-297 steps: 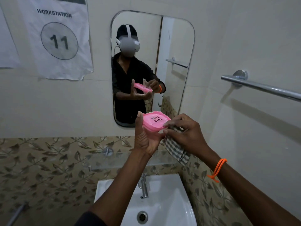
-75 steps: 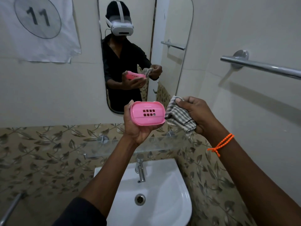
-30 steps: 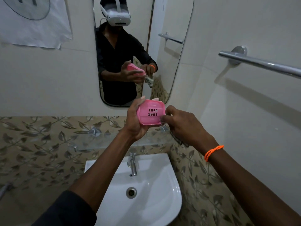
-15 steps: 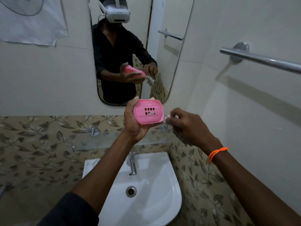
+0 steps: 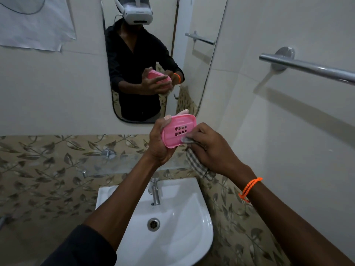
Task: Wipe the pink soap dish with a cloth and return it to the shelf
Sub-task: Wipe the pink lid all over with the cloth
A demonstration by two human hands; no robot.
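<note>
My left hand grips the pink soap dish from its left side and holds it tilted, its slotted face turned toward me, above the glass shelf. My right hand holds a checked cloth bunched in its fingers and presses a fold of it against the dish's lower right edge. Most of the cloth hangs below that hand. The mirror shows both hands and the dish from the other side.
A white basin with a chrome tap sits under the shelf. A metal towel bar juts from the right wall at hand height. Leaf-patterned tiles run behind the shelf, and a paper sign hangs at the upper left.
My right hand has come back onto the dish with the cloth, after being slightly apart from it half a second ago. The dish has tilted a little and the view dropped slightly.
</note>
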